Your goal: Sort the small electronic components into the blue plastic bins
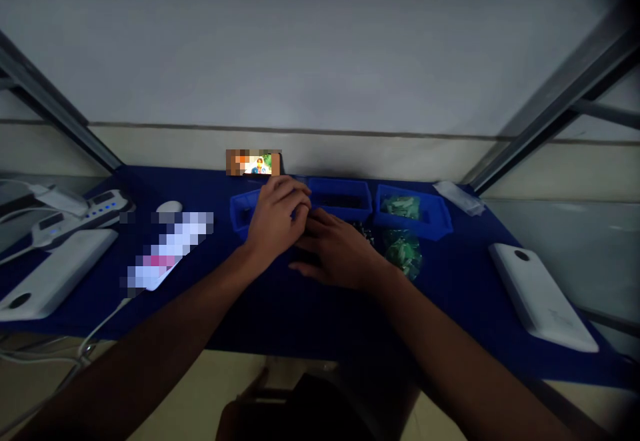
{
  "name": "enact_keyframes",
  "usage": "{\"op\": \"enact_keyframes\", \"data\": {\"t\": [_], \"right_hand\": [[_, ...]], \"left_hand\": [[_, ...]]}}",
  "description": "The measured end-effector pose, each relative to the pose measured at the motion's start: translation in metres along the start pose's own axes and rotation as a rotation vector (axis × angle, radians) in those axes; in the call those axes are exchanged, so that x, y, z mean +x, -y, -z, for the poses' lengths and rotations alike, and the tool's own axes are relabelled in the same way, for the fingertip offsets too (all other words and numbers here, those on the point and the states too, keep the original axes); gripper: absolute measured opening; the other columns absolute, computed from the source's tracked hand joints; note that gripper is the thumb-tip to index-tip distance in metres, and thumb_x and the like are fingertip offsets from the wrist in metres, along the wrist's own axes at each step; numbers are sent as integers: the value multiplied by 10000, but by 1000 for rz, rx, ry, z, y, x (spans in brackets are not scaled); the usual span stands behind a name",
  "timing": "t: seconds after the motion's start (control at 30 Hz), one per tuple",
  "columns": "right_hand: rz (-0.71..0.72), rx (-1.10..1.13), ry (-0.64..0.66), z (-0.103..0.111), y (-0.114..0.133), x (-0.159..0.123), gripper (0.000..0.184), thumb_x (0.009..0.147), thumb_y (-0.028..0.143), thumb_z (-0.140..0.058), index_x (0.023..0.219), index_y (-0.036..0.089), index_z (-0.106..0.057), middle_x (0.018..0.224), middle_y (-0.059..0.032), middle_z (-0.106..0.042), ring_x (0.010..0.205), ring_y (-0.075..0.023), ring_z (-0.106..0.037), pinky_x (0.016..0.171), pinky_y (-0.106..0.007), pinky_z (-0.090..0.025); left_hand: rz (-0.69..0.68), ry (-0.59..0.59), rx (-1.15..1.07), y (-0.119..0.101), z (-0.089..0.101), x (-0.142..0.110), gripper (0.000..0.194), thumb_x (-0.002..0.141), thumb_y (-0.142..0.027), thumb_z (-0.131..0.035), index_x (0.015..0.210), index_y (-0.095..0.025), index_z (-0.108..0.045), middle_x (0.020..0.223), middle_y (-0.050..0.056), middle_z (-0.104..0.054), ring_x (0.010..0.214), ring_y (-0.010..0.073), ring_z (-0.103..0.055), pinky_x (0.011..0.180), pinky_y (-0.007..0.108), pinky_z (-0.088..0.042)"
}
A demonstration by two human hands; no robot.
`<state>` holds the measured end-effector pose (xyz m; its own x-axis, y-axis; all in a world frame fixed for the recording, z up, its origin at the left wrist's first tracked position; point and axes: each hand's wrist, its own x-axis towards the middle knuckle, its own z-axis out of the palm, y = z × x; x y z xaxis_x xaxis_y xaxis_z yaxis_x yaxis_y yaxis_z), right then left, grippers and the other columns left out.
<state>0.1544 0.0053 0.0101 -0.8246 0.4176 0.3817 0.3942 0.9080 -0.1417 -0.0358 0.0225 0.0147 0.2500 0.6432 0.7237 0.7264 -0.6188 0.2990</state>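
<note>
My left hand (281, 215) is closed in a pinch, its fingers curled toward the thumb; whatever it grips is too small or hidden. Close against it, my right hand (340, 249) has its thumb apart from the fingers, and nothing shows in it. Both hover in front of the blue bins. Partly behind my left hand is the left blue bin (239, 215). The middle blue bin (367, 202) has dark contents. Green pieces (403, 206) in clear wrapping lie in the right blue bin (440, 222). Small dark parts (365, 231) show beyond my right hand.
A clear bag of green pieces (404, 254) lies on the blue tabletop (280, 314). A lit phone (260, 163) stands at the back. Left are another phone (170, 254), a white power bank (65, 271) and a power strip (107, 204); right, a white power bank (543, 297).
</note>
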Motion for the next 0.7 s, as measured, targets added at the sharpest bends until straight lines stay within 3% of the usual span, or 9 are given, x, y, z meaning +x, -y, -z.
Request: {"op": "enact_keyframes", "data": {"t": [0.13,0.3,0.53,0.7], "right_hand": [[24,-27,23,-7,-3,0,324,996,361,-661,1259,195,-749,1378,-150,-662,1435,-362,-467,1126,-514,-494],[-57,-67,13,-7,-10,0,267,999,124,-579,1191,162,-760,1235,-144,-740,1267,-291,-635,1065,-409,-535],[-159,-83,20,2,-13,-3,241,1029,119,-558,1189,174,-731,1245,-129,-743,1169,-272,-671,856,-341,-568],[-211,26,-116,0,-20,-6,149,1021,156,-605,1043,205,-743,1050,-77,-767,1014,-236,-661,842,-338,-538]], "left_hand": [[5,-7,-187,-16,1,-3,256,925,-56,-533,871,-237,-705,1079,33,-755,1139,241,-630,1069,464,-502],[25,9,-357,-26,-4,-10,227,976,-137,-529,948,-252,-722,1029,43,-759,1083,236,-675,1053,462,-523],[138,-15,-422,-26,-9,-13,207,1008,-196,-551,985,-262,-745,1063,52,-765,1091,241,-688,1038,451,-542],[136,-29,-433,-27,-7,-9,243,1036,-207,-551,1032,-270,-785,1154,57,-732,1140,223,-677,1052,424,-529]]}}
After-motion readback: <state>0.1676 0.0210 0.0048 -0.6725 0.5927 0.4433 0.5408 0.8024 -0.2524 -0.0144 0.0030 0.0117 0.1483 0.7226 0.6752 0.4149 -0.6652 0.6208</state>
